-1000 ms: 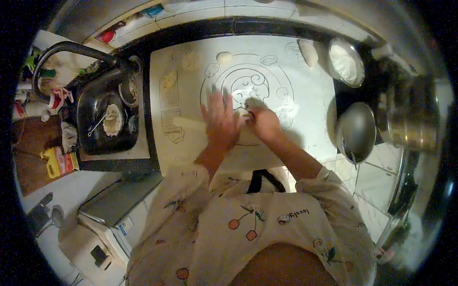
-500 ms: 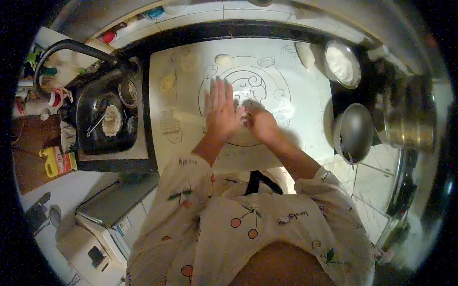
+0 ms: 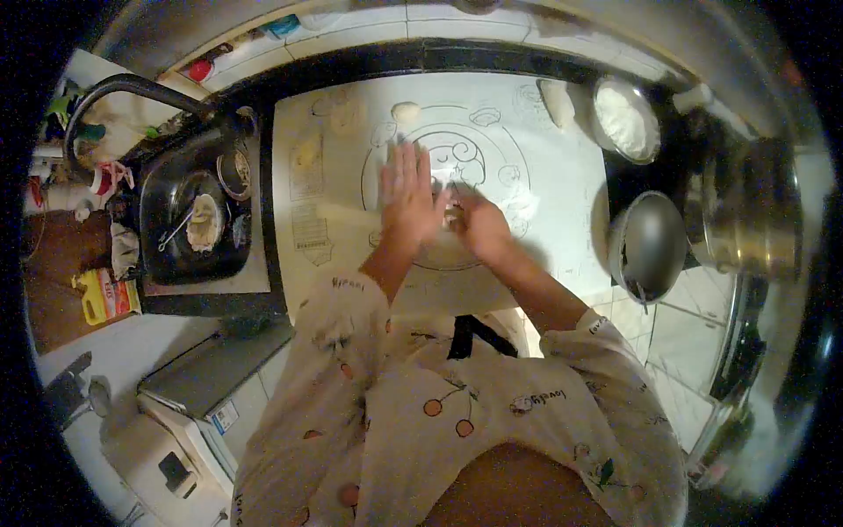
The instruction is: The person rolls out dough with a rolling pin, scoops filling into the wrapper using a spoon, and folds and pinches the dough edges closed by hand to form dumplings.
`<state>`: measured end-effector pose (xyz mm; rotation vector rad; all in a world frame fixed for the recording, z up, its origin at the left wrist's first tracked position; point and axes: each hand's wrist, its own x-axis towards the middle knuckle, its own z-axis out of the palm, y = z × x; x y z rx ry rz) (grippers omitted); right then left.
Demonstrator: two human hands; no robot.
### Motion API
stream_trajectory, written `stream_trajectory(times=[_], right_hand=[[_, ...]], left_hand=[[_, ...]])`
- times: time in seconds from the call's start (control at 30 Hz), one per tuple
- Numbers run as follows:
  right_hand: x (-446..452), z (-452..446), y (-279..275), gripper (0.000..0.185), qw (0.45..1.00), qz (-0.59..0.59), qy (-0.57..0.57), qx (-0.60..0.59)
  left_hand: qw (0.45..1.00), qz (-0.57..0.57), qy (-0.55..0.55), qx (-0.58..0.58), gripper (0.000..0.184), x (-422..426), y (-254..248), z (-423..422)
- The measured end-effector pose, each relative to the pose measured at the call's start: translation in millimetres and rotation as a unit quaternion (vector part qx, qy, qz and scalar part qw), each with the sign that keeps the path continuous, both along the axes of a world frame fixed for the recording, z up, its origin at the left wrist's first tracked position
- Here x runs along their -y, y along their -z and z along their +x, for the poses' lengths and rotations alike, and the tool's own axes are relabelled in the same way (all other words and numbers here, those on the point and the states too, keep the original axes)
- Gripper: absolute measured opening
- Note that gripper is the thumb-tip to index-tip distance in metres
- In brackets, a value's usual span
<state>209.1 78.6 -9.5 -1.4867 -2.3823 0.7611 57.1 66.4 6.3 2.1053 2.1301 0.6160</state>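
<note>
Over the white printed mat (image 3: 571, 220), my left hand (image 3: 408, 206) is held flat with its fingers stretched out and slightly apart. Its thumb side nearly meets my right hand (image 3: 479, 227), whose fingers are curled inward. Something small and pale shows between the two hands; my fingers mostly hide it. Beyond my left fingertips lies a small pale lump of dough (image 3: 406, 111) on the mat's printed circle. A longer pale piece of dough (image 3: 556, 103) rests at the mat's far right corner.
Right of the mat stand a metal bowl of white flour (image 3: 625, 123) and an empty-looking metal bowl (image 3: 654, 241). To the left is a black sink (image 3: 176, 259) with a faucet (image 3: 145, 83) and a dish inside. A yellow jug (image 3: 101, 296) stands beside the sink.
Both hands stay in nearly the same place, with only a slight shift against each other. The view has moved a little.
</note>
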Motion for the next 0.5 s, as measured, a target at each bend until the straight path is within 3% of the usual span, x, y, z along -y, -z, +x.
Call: stream_trajectory(times=[0.07, 0.13, 0.23, 0.3, 0.43, 0.5], right_hand=[[-2.6, -1.4, 0.2, 0.022, 0.999, -0.026, -0.027, 0.011], [-1.8, -2.7, 5.0, 0.021, 0.998, -0.05, -0.035, -0.016], [12.7, 2.5, -8.0, 0.022, 0.981, -0.12, 0.099, -0.116], [24.7, 9.3, -7.6, 0.022, 0.985, -0.115, 0.087, -0.1], [17.8, -0.9, -15.5, 0.021, 0.998, -0.04, 0.035, 0.016], [4.0, -9.6, -1.3, 0.02, 1.0, -0.03, 0.01, 0.004]], left_hand=[[0.996, -0.077, 0.002, -0.038, 0.072, 46.9, -3.0, -3.5], [0.987, -0.159, 0.013, -0.001, 0.073, 114.8, 0.1, -7.5], [0.981, -0.192, -0.022, -0.007, 0.075, 162.2, 7.9, -3.0], [0.982, -0.186, -0.028, -0.031, 0.076, 150.3, 11.7, -5.1], [0.996, -0.021, -0.053, 0.062, 0.07, 36.2, 1.4, -3.3], [0.997, 0.008, -0.065, 0.032, 0.069, 14.2, 3.4, -2.2]])
